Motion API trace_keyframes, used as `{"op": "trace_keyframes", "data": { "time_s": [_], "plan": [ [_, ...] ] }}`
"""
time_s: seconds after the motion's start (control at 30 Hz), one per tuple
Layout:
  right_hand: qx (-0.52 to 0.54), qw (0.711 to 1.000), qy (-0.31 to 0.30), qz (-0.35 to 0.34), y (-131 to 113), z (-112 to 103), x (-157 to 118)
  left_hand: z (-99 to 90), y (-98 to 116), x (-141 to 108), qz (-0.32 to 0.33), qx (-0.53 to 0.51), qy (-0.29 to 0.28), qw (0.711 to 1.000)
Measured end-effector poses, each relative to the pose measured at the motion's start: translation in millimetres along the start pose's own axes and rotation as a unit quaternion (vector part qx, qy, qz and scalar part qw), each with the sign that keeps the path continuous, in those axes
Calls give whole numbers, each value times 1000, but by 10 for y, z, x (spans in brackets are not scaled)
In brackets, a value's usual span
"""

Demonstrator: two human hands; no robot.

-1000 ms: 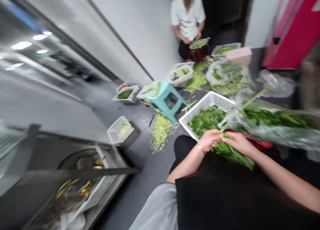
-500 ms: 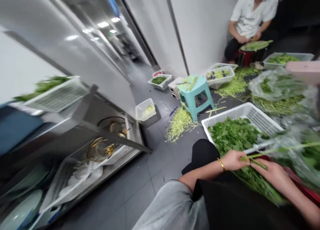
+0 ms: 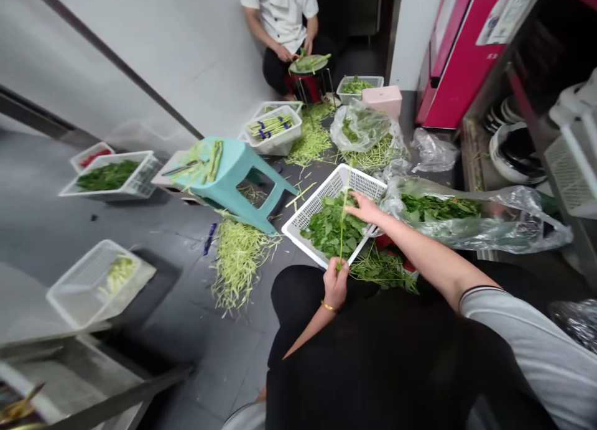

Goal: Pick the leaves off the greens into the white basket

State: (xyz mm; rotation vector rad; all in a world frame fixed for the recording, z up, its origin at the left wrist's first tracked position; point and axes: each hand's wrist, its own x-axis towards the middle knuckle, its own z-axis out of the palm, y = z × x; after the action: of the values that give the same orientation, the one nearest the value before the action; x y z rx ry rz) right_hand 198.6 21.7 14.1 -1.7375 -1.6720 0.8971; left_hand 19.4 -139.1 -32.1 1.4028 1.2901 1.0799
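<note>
My left hand [image 3: 336, 283], with a gold bangle at the wrist, is closed around the lower end of a thin green stem [image 3: 342, 231] that stands up in front of me. My right hand [image 3: 365, 208] reaches over the white basket [image 3: 301, 221]; its fingers are spread, close to the upper part of the stem. Whether they touch it is hard to tell. Green leaves [image 3: 326, 224] are heaped in that basket. A bunch of leafy stems [image 3: 385, 269] lies by my lap, below my right forearm.
A turquoise stool [image 3: 233, 175] with peelings and a knife stands ahead-left, shredded peelings [image 3: 240, 262] beside it. Plastic bags of greens [image 3: 438, 209] lie right. A co-worker [image 3: 284, 19] sits at the back. A metal rack [image 3: 125, 392] is at lower left, a pink fridge [image 3: 466, 50] at back right.
My view has swung right. My hands were together on the stem; now the right hand has moved away over the basket, while the left still grips the stem, now upright.
</note>
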Motion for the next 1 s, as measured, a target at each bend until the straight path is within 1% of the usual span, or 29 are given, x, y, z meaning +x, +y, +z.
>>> {"op": "trace_keyframes", "data": {
  "time_s": [0.03, 0.07, 0.1, 0.13, 0.17, 0.2, 0.23, 0.27, 0.3, 0.33, 0.37, 0.4, 0.43, 0.47, 0.5, 0.53, 0.57, 0.6, 0.63, 0.67, 0.7, 0.73, 0.77, 0.83, 0.87, 0.9, 0.93, 1.0],
  "plan": [
    [-46, 999, -7, 3, 19, -112, 20, -10, -7, -17, 21, 18, -21, 999],
    [-67, 998, -10, 8, 55, -238, -8, -30, -12, -23, 47, 41, -47, 997],
    [-57, 998, -19, 10, 110, -377, -85, -60, -16, -18, 77, 69, -78, 992],
    [-19, 999, -34, 13, 183, -530, -208, -98, -22, -4, 110, 100, -113, 982],
    [41, 998, -54, 14, 273, -693, -368, -139, -33, 19, 142, 136, -154, 968],
    [117, 990, -79, 26, 377, -866, -556, -178, -50, 49, 171, 178, -198, 949],
    [191, 977, -89, 43, 492, -1045, -760, -206, -73, 85, 193, 226, -246, 923],
    [253, 963, -73, 53, 613, -1223, -967, -216, -102, 125, 206, 278, -296, 890],
    [298, 952, -30, 60, 735, -1395, -1166, -203, -137, 169, 209, 333, -348, 851],
    [325, 943, -4, 73, 853, -1552, -1346, -161, -175, 215, 202, 387, -398, 807],
    [334, 938, 19, 90, 963, -1689, -1499, -89, -216, 262, 182, 438, -443, 761],
    [330, 937, 33, 108, 1062, -1800, -1619, 11, -256, 307, 153, 482, -478, 718],
    [311, 942, 32, 123, 1147, -1883, -1700, 135, -293, 347, 121, 516, -503, 683],
    [278, 951, 21, 132, 1217, -1937, -1741, 278, -325, 378, 91, 540, -519, 656],
    [230, 964, 6, 132, 1274, -1967, -1740, 433, -351, 396, 68, 554, -529, 640],
    [165, 979, -6, 120, 1318, -1978, -1698, 593, -366, 397, 54, 558, -537, 631],
    [84, 991, -11, 100, 1354, -1980, -1615, 753, -369, 381, 51, 554, -546, 626],
    [-4, 997, -8, 77, 1386, -1980, -1496, 906, -357, 351, 55, 544, -558, 624],
    [-90, 994, 1, 56, 1419, -1987, -1346, 1049, -328, 314, 62, 535, -568, 623],
    [-168, 984, 12, 48, 1457, -2005, -1173, 1178, -277, 279, 71, 527, -575, 622],
    [-230, 972, 19, 54, 1504, -2037, -988, 1288, -205, 258, 86, 514, -580, 626],
    [-272, 959, 25, 76, 1562, -2079, -801, 1381, -112, 263, 110, 486, -581, 644],
    [-298, 948, 29, 104, 1632, -2126, -621, 1456, 1, 303, 141, 438, -580, 672],
    [-317, 937, 28, 148, 1798, -2201, -317, 1569, 264, 512, 212, 285, -558, 750],
    [-317, 935, 21, 158, 1885, -2215, -203, 1616, 400, 676, 237, 214, -541, 778],
    [-314, 936, 12, 161, 1972, -2208, -117, 1661, 528, 872, 253, 180, -516, 798],
    [-311, 937, 4, 161, 2054, -2180, -60, 1708, 641, 1088, 255, 164, -487, 819],
    [-311, 939, -8, 148, 2195, -2080, -20, 1806, 803, 1539, 221, 150, -466, 844]
  ]
}}
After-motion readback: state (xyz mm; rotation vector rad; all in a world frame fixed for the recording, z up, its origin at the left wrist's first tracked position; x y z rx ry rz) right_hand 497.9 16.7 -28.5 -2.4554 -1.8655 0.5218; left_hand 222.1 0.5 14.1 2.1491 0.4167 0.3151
